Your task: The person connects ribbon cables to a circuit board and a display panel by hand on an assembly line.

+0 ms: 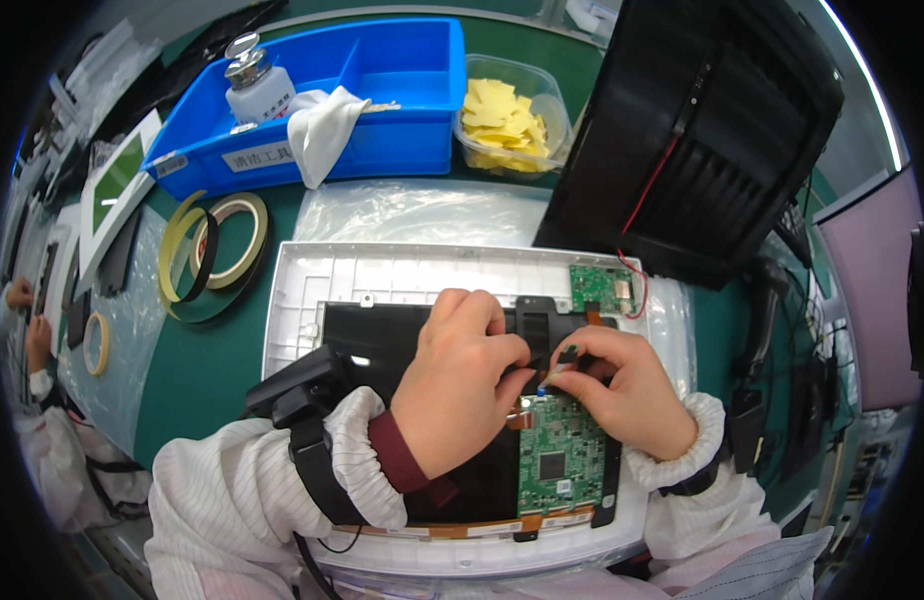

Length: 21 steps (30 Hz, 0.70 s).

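A white plastic housing (297, 275) lies before me with a dark display panel (382, 325) in it. On the panel's right side sits a green circuit board (579, 450) with a square black chip. My left hand (457, 375) comes over the panel, thumb and index finger pinched close together at the board's upper edge; what they hold, if anything, is hidden. My right hand (632, 390) pinches a small dark-ended strip (568, 357) just above the same edge, beside a small blue part (541, 393). A smaller green board (600, 288) with red wires sits at the housing's upper right corner.
A blue divided bin (402, 135) holds a dispenser bottle (262, 92) and a white cloth (322, 130). Behind stands a clear tub (552, 90) of yellow pieces. A black cover (672, 130) leans at right; tape rolls (244, 235) lie left. A co-worker's hands (34, 340) show far left.
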Tool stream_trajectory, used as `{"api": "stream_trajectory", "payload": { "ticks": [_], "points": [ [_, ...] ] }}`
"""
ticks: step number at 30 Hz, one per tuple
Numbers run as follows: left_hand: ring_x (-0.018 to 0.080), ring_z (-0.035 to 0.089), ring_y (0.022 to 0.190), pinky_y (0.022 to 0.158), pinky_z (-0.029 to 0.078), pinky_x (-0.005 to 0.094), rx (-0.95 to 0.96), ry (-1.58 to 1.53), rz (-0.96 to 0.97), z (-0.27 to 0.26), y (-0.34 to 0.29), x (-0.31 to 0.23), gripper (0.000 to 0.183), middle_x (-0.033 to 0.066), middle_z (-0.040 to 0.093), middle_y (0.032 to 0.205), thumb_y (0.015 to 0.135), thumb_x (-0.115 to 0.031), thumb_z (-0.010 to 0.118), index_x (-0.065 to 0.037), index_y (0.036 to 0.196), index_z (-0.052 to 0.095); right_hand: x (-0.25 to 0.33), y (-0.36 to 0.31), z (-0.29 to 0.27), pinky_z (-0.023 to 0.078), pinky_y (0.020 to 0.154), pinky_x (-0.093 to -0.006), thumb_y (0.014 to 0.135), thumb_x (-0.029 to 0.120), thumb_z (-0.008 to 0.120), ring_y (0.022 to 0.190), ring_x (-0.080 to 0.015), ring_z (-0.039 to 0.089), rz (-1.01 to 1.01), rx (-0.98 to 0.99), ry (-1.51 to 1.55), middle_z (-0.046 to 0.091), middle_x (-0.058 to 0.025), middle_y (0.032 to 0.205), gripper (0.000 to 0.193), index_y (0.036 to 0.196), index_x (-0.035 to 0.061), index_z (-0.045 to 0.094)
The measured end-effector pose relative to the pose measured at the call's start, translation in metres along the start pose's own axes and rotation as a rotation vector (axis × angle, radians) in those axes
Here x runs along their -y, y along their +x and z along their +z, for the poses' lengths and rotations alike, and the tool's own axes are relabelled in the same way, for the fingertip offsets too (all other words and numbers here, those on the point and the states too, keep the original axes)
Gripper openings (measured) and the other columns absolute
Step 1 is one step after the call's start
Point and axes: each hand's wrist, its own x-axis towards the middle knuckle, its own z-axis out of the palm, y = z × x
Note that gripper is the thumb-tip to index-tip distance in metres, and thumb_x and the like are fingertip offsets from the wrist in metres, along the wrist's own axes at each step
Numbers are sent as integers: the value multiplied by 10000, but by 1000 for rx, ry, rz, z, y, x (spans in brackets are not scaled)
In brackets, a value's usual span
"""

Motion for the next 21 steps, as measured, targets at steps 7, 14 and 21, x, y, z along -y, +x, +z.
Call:
{"api": "stream_trajectory", "payload": {
  "ticks": [7, 14, 21],
  "points": [
    [256, 455, 831, 714, 399, 323, 13, -12, 3, -1, 0, 0, 139, 88, 469, 798, 600, -22, 714, -24, 708, 626, 2, 0, 0, 392, 495, -208, 744, 13, 640, 554, -87, 486, 11, 5, 24, 533, -58, 704, 134, 842, -25, 558],
    [257, 457, 848, 740, 396, 332, 28, -30, -5, -1, 1, 1, 192, 85, 476, 831, 568, -47, 742, -35, 715, 619, 3, 0, -1, 389, 494, -209, 744, 8, 633, 554, -89, 480, 16, 12, 23, 532, -58, 702, 124, 833, -28, 554],
    [259, 453, 871, 755, 397, 337, 116, -13, -16, -5, 8, 3, 221, 79, 483, 841, 547, -72, 763, -54, 710, 616, 1, 0, 0, 399, 504, -217, 748, 16, 634, 565, -93, 483, 27, 5, 40, 537, -68, 709, 131, 828, -36, 545]
  ]
}}
